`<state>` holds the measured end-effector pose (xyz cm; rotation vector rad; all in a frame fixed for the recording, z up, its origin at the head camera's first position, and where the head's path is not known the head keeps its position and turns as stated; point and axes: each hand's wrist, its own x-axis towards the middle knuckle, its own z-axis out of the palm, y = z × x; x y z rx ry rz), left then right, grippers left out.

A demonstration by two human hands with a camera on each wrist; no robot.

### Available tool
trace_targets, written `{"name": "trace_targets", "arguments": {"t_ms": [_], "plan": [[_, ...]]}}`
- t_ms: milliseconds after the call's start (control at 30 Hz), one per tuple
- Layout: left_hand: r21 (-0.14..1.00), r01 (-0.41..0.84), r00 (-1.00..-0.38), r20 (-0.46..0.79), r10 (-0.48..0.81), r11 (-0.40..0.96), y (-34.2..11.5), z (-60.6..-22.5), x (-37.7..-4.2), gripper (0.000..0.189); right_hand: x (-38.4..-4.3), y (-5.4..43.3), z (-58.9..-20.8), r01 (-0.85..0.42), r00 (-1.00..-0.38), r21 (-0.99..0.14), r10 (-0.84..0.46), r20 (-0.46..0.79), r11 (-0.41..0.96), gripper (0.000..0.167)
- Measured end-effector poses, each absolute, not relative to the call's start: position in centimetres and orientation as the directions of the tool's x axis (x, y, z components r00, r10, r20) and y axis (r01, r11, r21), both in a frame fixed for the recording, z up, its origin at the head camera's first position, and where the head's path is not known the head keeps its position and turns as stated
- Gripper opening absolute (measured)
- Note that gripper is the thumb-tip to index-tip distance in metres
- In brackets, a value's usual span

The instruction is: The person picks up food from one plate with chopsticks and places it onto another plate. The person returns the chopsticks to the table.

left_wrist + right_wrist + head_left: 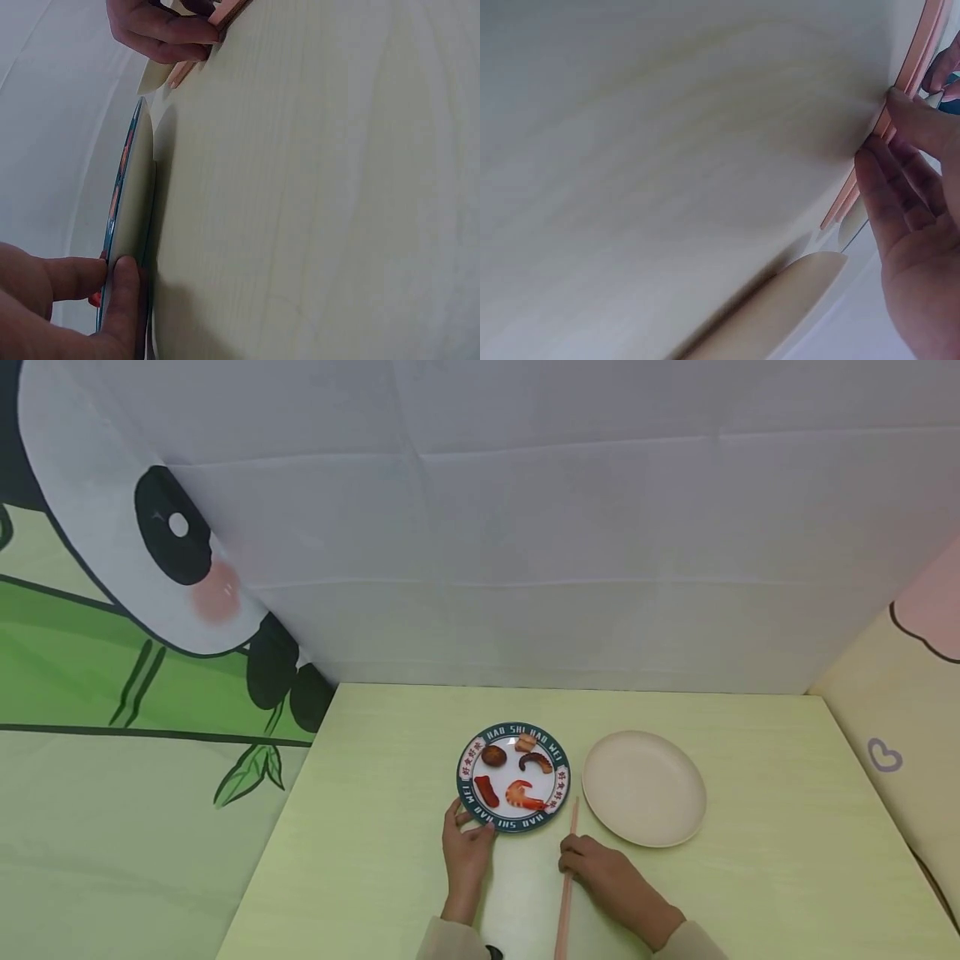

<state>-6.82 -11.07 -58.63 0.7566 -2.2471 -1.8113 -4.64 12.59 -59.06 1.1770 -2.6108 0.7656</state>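
A round plate with a dark green lettered rim stands on the table, bearing several food pieces, among them a shrimp and a brown mushroom-like piece. At its lower left edge, my left hand grips the rim between thumb and fingers. My right hand pinches a pair of pinkish chopsticks near the tabletop; the right wrist view shows the two chopsticks side by side between thumb and fingers. A plain beige plate lies just beyond the right hand, to the right of the patterned one.
The pale yellow table stretches out on both sides of the plates. Behind it hangs a whitish cloth. Printed panels flank the table, a panda and green leaves on the left, a small heart on the right.
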Motion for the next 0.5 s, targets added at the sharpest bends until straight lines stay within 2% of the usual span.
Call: {"name": "trace_targets", "arguments": {"t_ms": [300,500], "plan": [[0.949,-0.286,-0.859,-0.192,-0.474,0.135,-11.13,-58.27,-6.63,0.071,-4.94,12.49,-58.61,-0.741,-0.668,-0.365,-0.676,0.312,0.564,0.018],[0.953,-0.284,-0.861,-0.203,-0.466,0.110,-11.12,-58.21,-6.57,0.072,-5.06,12.50,-58.46,-0.768,-0.636,-0.369,-0.693,0.339,0.524,0.015]]}}
